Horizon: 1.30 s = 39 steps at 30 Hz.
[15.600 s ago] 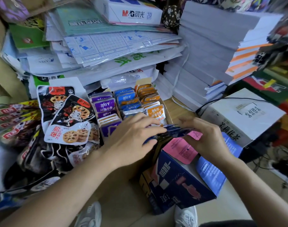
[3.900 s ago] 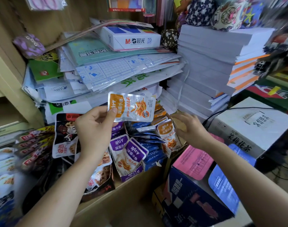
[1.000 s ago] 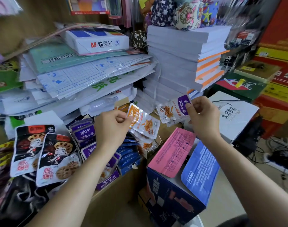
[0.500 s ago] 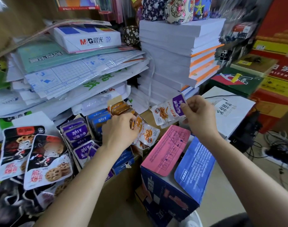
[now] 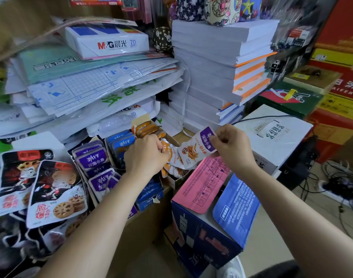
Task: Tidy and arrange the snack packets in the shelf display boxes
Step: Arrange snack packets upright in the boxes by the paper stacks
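Snack packet, purple top, "深海小鱼", pinched by right hand. Left hand beside it grips orange packets in cardboard box; blue packets boxed left.

Both forearms are bare; one white shoe shows.

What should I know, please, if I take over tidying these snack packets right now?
Left hand: fingers curled on the loose orange packets at the front of the orange box.
Right hand: pinches one purple packet in the air, just right of that box.
Done: the purple row and blue row mostly stand upright, as do the orange packets at the back.
Left: seat the front orange packets, then probably file the purple packet in the purple row, whose front packets lean.
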Each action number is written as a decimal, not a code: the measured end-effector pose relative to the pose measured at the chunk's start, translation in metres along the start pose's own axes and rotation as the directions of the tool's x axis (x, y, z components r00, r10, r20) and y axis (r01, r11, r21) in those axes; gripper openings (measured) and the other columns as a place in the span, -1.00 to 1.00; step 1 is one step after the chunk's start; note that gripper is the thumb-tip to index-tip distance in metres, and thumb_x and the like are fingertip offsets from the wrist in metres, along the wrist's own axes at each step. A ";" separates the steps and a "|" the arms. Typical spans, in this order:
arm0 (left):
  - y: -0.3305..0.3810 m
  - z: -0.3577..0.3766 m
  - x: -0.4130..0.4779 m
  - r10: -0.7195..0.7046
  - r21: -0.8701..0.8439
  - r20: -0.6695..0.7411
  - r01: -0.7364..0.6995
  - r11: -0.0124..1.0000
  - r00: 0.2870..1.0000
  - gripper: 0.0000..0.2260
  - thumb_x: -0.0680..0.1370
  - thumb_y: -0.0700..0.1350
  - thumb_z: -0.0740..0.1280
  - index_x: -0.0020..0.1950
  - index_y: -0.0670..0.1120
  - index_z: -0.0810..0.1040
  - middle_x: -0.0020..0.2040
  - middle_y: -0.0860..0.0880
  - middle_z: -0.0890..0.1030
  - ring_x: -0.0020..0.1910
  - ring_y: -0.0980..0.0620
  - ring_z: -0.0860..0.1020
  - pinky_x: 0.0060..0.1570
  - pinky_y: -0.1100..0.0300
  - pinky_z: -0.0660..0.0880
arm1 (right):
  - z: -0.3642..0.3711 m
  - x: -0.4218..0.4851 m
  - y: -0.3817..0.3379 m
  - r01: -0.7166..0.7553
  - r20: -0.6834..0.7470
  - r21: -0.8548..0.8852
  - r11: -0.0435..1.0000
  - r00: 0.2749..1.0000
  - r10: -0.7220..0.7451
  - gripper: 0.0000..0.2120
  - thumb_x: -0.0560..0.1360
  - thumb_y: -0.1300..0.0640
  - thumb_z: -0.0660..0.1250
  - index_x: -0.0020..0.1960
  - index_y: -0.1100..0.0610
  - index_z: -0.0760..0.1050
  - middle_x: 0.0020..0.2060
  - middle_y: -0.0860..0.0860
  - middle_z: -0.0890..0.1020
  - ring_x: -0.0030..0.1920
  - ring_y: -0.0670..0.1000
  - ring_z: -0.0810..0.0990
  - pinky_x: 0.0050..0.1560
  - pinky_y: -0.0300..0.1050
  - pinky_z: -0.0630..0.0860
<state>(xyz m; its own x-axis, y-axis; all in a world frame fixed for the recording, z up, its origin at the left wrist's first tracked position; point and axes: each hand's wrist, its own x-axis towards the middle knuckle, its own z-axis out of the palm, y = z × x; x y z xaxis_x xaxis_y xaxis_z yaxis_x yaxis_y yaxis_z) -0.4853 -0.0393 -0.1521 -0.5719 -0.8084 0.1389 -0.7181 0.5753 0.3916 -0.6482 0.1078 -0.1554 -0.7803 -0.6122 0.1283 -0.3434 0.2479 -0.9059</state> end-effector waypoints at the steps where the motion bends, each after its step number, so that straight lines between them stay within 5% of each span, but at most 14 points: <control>1: -0.002 0.000 0.001 0.012 -0.007 0.026 -0.012 1.000 1.000 -0.83 0.51 0.12 0.45 -0.04 0.06 0.60 -0.14 0.07 0.63 -0.11 0.00 0.61 -0.30 0.16 0.42 | -0.001 0.001 0.001 -0.001 -0.004 0.006 1.000 1.000 0.001 -0.90 0.60 0.19 0.36 -0.04 0.20 0.49 -0.18 0.11 0.70 -0.39 0.04 0.70 -0.35 0.00 0.65; 5: -0.010 -0.003 -0.003 0.070 -0.053 0.020 -0.069 0.996 0.997 -0.66 0.49 0.30 0.40 0.13 0.13 0.60 -0.08 0.14 0.66 -0.07 0.05 0.63 -0.20 0.13 0.55 | -0.006 0.003 0.000 0.008 -0.026 0.056 0.998 1.000 -0.006 -0.92 0.58 0.20 0.38 0.00 0.20 0.51 -0.19 0.11 0.70 -0.34 0.08 0.71 -0.30 0.06 0.68; 9: -0.018 -0.012 -0.009 0.175 -0.101 -0.064 -0.181 0.978 0.982 -0.56 0.51 0.25 0.40 0.35 0.18 0.53 0.06 0.20 0.69 0.06 0.10 0.63 -0.11 0.14 0.55 | -0.007 0.001 -0.002 0.043 -0.067 0.090 0.995 0.997 -0.037 -0.95 0.58 0.24 0.37 0.00 0.20 0.51 -0.21 0.11 0.70 -0.30 0.13 0.71 -0.30 0.08 0.67; 19: -0.070 -0.052 -0.031 0.290 -0.170 0.049 -0.278 0.945 0.956 -0.62 0.50 0.08 0.47 0.30 0.25 0.56 0.24 0.18 0.58 0.29 0.10 0.43 0.27 -0.03 0.41 | 0.022 -0.009 0.004 0.353 0.206 -0.244 0.903 0.929 -0.308 -0.88 0.48 0.26 0.46 -0.12 0.09 0.56 -0.32 -0.14 0.65 -0.29 -0.14 0.62 -0.17 0.00 0.63; 24: -0.109 -0.074 -0.050 0.263 -0.152 0.224 -0.233 0.960 0.938 -0.50 0.41 0.14 0.55 0.32 0.32 0.53 0.28 0.29 0.52 0.32 0.21 0.45 0.35 0.03 0.39 | 0.027 -0.006 0.005 0.320 0.220 -0.296 0.900 0.940 -0.261 -0.84 0.47 0.25 0.47 -0.17 0.05 0.55 -0.33 -0.09 0.65 -0.32 -0.07 0.63 -0.19 0.06 0.63; 30: -0.126 -0.075 -0.066 0.321 -0.207 0.224 -0.277 0.938 0.920 -0.67 0.47 -0.02 0.54 0.19 0.27 0.64 0.27 0.31 0.56 0.28 0.28 0.49 0.32 0.11 0.36 | 0.029 -0.019 -0.023 0.290 -0.159 -0.056 0.956 0.942 -0.295 -0.90 0.54 0.21 0.41 -0.08 0.07 0.51 -0.23 -0.08 0.64 -0.22 0.03 0.66 -0.18 0.11 0.64; 34: -0.137 -0.088 -0.070 0.320 -0.149 0.178 -0.296 0.943 0.931 -0.84 0.38 0.03 0.60 -0.15 0.25 0.68 0.15 0.34 0.61 0.20 0.31 0.52 0.33 0.04 0.36 | 0.048 -0.045 -0.048 0.332 -0.116 0.176 0.927 0.942 -0.315 -0.90 0.55 0.27 0.41 -0.07 0.13 0.52 -0.20 0.05 0.67 -0.18 0.10 0.67 -0.22 0.08 0.64; 39: -0.151 -0.107 -0.084 0.305 0.008 0.126 -0.308 0.951 0.944 -0.83 0.29 0.14 0.63 -0.23 0.27 0.67 -0.12 0.29 0.63 0.00 0.17 0.55 0.21 0.02 0.34 | 0.076 -0.061 -0.065 0.353 0.001 0.344 0.870 0.926 -0.376 -0.92 0.55 0.30 0.41 -0.04 0.19 0.52 -0.16 0.12 0.68 -0.14 0.15 0.68 -0.25 -0.12 0.65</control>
<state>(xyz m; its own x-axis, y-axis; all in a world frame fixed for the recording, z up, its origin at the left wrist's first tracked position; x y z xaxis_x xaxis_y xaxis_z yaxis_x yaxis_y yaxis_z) -0.2864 -0.0715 -0.1259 -0.8088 -0.5721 0.1361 -0.5098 0.7976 0.3225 -0.5383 0.0723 -0.1351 -0.5932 -0.6611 0.4594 -0.3947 -0.2585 -0.8817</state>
